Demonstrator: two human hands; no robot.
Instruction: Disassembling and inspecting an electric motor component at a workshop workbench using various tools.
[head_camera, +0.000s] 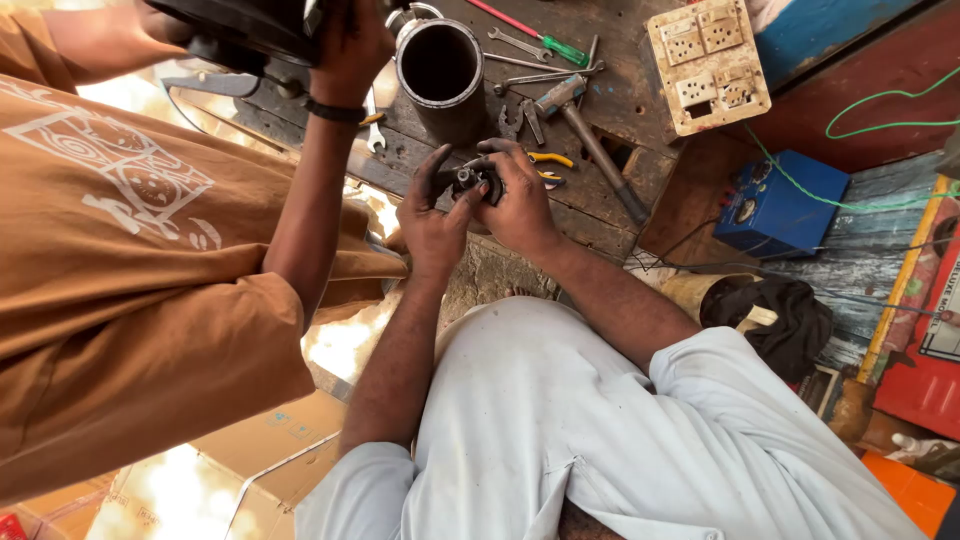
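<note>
My left hand (432, 215) and my right hand (520, 195) are both closed around a small dark, greasy metal part (474, 180), held just above the front edge of a worn wooden workbench (620, 95). My fingers are blackened with grease and cover most of the part. A dark metal cylinder (440, 70) stands open-topped on the bench right behind my hands. Yellow-handled pliers (550, 165) lie just right of my right hand.
A person in a brown shirt (130, 260) stands at my left, one hand (350, 45) gripping a black object (240, 30) over the bench. A hammer (590, 135), wrenches (525, 60), a red-and-green screwdriver (535, 32) and a socket board (708, 62) lie on it. A blue box (780, 205) sits right.
</note>
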